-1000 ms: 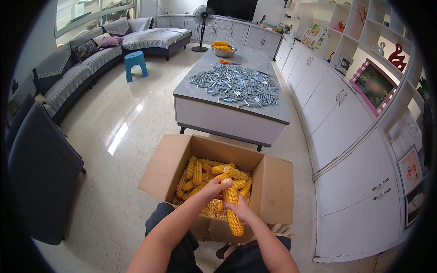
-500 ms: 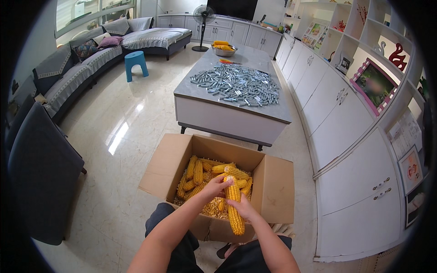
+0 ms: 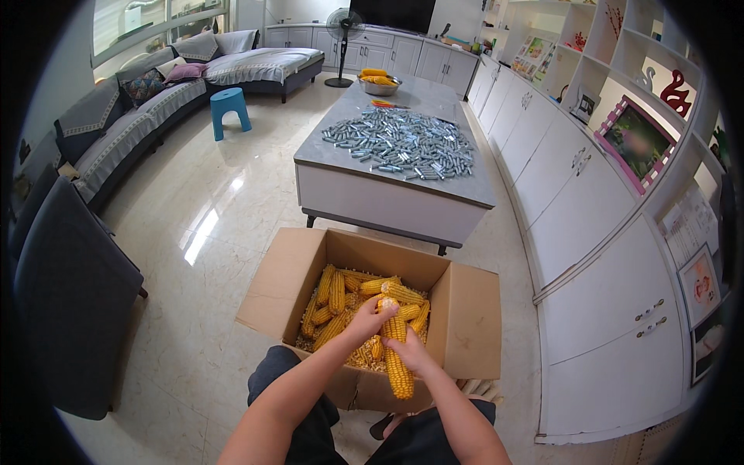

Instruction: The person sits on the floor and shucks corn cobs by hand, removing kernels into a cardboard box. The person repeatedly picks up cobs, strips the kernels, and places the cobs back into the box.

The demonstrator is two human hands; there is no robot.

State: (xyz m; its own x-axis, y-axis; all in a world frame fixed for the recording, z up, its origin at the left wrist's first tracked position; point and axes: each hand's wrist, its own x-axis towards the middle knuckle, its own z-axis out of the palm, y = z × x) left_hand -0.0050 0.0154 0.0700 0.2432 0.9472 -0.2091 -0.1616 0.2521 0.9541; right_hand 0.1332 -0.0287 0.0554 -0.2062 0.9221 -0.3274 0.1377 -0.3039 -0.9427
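The grey tabletop [image 3: 403, 182] fills the upper centre of the frame, strewn with small silver cylinders [image 3: 403, 143]; a metal bowl of corn [image 3: 378, 80] stands at its far end. Below it, in the lower centre, an open cardboard box [image 3: 473, 318] sits on the tiled floor, well filled with yellow corn cobs [image 3: 333, 298] and loose kernels.

I hold one corn cob [image 3: 395, 353] upright over the box's near edge. My left hand [image 3: 366, 314] is closed around its upper end; my right hand [image 3: 411, 355] wraps its middle, with the lower part of the cob hanging free below the fingers.

Judgement: this looks like kernel stripping by twisting or thumbing. To do it well I would keep the cob over the box opening so kernels drop inside and not onto my lap, hold the right hand firm as the anchor, and work the left thumb row by row. The cob's lower end sits close to the box's near wall; shifting it forward would reduce spillage.
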